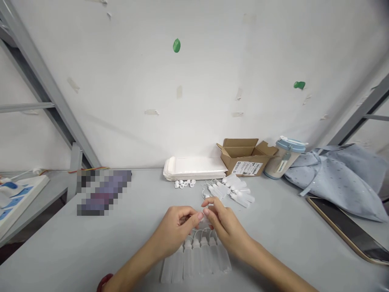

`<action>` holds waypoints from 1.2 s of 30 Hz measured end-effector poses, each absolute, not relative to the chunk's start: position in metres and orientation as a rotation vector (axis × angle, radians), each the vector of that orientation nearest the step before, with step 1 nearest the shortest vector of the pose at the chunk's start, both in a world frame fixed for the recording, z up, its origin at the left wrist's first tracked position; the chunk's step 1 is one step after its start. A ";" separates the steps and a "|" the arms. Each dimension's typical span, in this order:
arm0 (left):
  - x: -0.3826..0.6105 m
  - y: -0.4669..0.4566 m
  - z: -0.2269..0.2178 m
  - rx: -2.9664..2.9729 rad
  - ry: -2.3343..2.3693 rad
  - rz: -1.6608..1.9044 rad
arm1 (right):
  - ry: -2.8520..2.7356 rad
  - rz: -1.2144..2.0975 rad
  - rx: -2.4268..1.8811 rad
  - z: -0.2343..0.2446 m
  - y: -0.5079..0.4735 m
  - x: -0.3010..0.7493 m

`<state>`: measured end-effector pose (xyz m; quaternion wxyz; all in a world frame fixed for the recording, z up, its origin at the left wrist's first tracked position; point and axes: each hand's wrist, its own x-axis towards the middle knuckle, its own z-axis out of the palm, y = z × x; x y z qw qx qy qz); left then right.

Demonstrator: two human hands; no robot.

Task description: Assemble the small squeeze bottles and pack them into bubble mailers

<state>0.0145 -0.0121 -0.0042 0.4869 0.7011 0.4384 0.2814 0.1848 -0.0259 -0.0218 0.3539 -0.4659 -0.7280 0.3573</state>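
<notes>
My left hand [179, 227] and my right hand [223, 223] meet over the table, fingertips pinched together around a translucent plastic squeeze bottle [205, 223]. Most of that bottle is hidden by my fingers. Just below the hands lies a row of several similar flat bottles [196, 261], side by side, with white caps and thin curved spouts pointing away from me. Beyond my right hand is a loose pile of more translucent bottles [240, 190]. Several small white caps [181, 184] lie in a group behind my hands.
A stack of white padded envelopes [194, 168] rests against the wall beside an open cardboard box [246, 160]. Right of it stand a blue-lidded cup [284, 158], a light blue cloth bag [334, 174] and a phone [349, 231]. A power strip [21, 198] is far left.
</notes>
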 end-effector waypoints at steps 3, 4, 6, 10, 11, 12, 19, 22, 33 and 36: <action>0.015 -0.012 -0.004 1.678 1.016 0.692 | -1.890 0.910 -1.213 -0.022 -0.025 0.184; 0.015 -0.013 -0.004 1.656 0.987 0.707 | -1.885 0.916 -1.222 -0.022 -0.025 0.184; 0.016 -0.014 -0.003 1.614 0.943 0.746 | -1.863 0.935 -1.245 -0.021 -0.025 0.184; 0.017 -0.015 -0.003 1.598 0.998 0.749 | -1.811 0.952 -1.252 -0.020 -0.027 0.183; 0.017 -0.014 -0.004 1.602 1.023 0.725 | -1.802 0.947 -1.245 -0.021 -0.027 0.183; 0.017 -0.014 -0.005 1.601 1.038 0.696 | -1.797 0.943 -1.238 -0.021 -0.027 0.183; 0.016 -0.014 -0.008 1.603 1.021 0.644 | -1.854 0.893 -1.248 -0.022 -0.026 0.183; 0.015 -0.016 -0.006 1.623 1.016 0.602 | -1.883 0.831 -1.303 -0.022 -0.026 0.183; 0.017 -0.022 -0.006 2.018 1.024 0.683 | -1.757 0.966 -1.295 -0.025 -0.022 0.185; 0.018 -0.023 -0.011 2.206 1.014 0.794 | -1.642 1.097 -1.269 -0.026 -0.019 0.184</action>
